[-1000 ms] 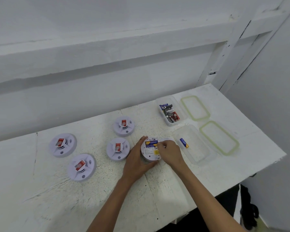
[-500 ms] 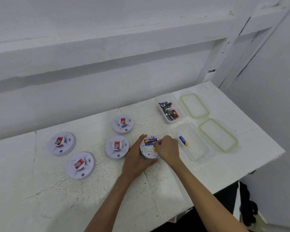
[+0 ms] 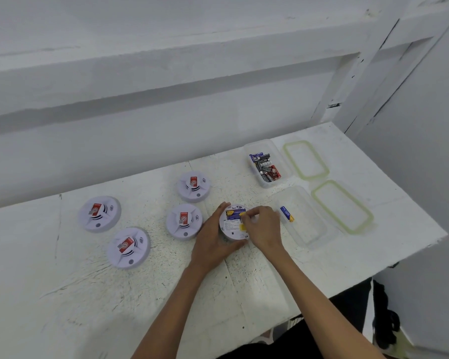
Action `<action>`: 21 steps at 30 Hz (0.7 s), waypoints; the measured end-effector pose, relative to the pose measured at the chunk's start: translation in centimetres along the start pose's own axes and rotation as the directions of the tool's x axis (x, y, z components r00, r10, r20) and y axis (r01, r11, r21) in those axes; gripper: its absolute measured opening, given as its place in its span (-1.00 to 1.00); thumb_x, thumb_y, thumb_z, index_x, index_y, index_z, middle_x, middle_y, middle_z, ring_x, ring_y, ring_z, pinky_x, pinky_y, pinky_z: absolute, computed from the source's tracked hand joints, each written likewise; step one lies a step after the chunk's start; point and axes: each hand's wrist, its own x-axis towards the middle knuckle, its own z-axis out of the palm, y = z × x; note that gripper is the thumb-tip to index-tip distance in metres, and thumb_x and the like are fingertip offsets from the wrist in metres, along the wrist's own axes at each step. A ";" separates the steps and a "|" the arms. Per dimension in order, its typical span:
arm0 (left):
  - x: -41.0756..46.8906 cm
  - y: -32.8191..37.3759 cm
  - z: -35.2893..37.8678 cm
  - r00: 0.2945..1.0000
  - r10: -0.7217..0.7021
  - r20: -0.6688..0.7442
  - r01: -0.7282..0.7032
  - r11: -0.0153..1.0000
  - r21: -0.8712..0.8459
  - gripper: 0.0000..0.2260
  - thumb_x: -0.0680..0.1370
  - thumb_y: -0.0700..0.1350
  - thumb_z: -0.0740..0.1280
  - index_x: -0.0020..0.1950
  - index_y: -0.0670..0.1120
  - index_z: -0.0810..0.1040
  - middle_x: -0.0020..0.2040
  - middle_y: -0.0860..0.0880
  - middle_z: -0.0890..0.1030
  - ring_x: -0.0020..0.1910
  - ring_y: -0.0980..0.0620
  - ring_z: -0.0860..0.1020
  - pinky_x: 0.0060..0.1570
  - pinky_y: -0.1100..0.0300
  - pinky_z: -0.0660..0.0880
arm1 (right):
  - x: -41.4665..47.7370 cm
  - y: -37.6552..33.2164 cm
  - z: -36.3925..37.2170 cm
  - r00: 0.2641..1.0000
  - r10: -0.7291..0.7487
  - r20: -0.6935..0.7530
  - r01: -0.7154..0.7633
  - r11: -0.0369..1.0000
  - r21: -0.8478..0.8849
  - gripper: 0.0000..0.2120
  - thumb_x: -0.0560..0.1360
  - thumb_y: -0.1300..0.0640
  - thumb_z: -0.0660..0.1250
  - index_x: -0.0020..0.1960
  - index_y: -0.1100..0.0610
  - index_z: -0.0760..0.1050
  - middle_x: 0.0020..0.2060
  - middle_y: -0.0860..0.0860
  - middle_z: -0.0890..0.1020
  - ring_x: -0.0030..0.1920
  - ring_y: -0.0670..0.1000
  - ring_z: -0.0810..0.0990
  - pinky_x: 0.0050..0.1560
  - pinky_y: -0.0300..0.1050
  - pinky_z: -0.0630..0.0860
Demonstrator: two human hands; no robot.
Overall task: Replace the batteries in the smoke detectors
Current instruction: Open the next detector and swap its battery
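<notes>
Left hand [image 3: 213, 242] wraps the rim of the flipped detector [image 3: 232, 229] at frame centre, thumb on the far edge, fingers curled round the near edge. It works as a clamp, likely so the round body neither spins nor slides on the desk [image 3: 140, 294]. Right hand [image 3: 263, 229], fingertips bunched, pinches the yellow end of the blue battery [image 3: 233, 214] lying in the bay at the detector's upper edge. Seating it or lifting it: cannot tell. The detector lies back-up because the bay opens on that side.

Four more lie face-up, red stickers showing, probably queued: leftmost detector [image 3: 99, 213], lower-left detector [image 3: 128, 247], middle detector [image 3: 184, 221] just beside the left hand, upper detector [image 3: 194, 186].

Far box [image 3: 254, 146], upper right, holds a heap of mixed batteries. Near box [image 3: 311, 229], just right of the right hand, holds one spare battery [image 3: 287, 213], also blue and yellow. Far lid [image 3: 306, 160] and near lid [image 3: 342, 207] lie flat to the right of their boxes, leaving both open for a one-handed reach. Two boxes suggest spent kept apart from fresh; which is which is unsure.
</notes>
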 end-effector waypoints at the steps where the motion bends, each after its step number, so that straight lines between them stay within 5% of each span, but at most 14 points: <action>1: 0.0 0.0 -0.1 1.000 0.003 -0.006 -0.003 1.000 0.003 -0.05 0.31 0.40 0.52 0.57 0.03 0.28 0.48 0.14 0.44 0.44 0.16 0.44 0.44 0.00 0.44 | 0.0 0.1 0.0 1.000 -0.004 -0.006 0.004 0.999 0.043 -0.86 0.51 0.05 0.40 -0.02 0.11 0.63 0.00 0.05 0.62 0.14 0.11 0.54 0.11 0.03 0.57; 10: 0.1 -0.1 0.1 0.999 0.026 -0.024 -0.024 0.997 0.079 -0.10 0.33 0.31 0.58 0.57 0.11 0.28 0.47 0.19 0.46 0.44 0.17 0.45 0.42 -0.07 0.46 | -0.4 0.8 -0.6 0.996 -0.082 -0.044 0.086 0.990 0.116 -0.81 0.51 0.03 0.40 0.10 0.04 0.58 0.04 0.01 0.62 0.09 0.04 0.54 0.07 0.00 0.55; 16: 0.4 0.2 0.5 0.996 0.073 -0.051 -0.064 0.985 0.161 -0.10 0.31 0.38 0.53 0.55 0.13 0.29 0.43 0.30 0.45 0.38 0.27 0.46 0.39 0.07 0.48 | -0.8 1.0 -1.3 0.989 -0.120 -0.090 0.132 0.982 0.135 -0.88 0.53 0.05 0.41 0.04 0.05 0.61 0.00 -0.02 0.63 0.06 0.00 0.55 0.06 -0.10 0.52; 21: 0.6 1.7 1.1 0.990 0.114 -0.079 -0.093 0.969 0.231 -0.30 0.29 0.37 0.50 0.35 0.37 0.29 0.18 0.63 0.39 0.18 0.57 0.40 0.23 0.59 0.29 | -1.6 0.4 -2.9 0.966 -0.176 -0.191 0.211 0.960 0.184 -0.90 0.57 0.12 0.38 0.08 0.05 0.58 -0.05 -0.07 0.64 -0.04 -0.12 0.59 -0.16 -0.46 0.45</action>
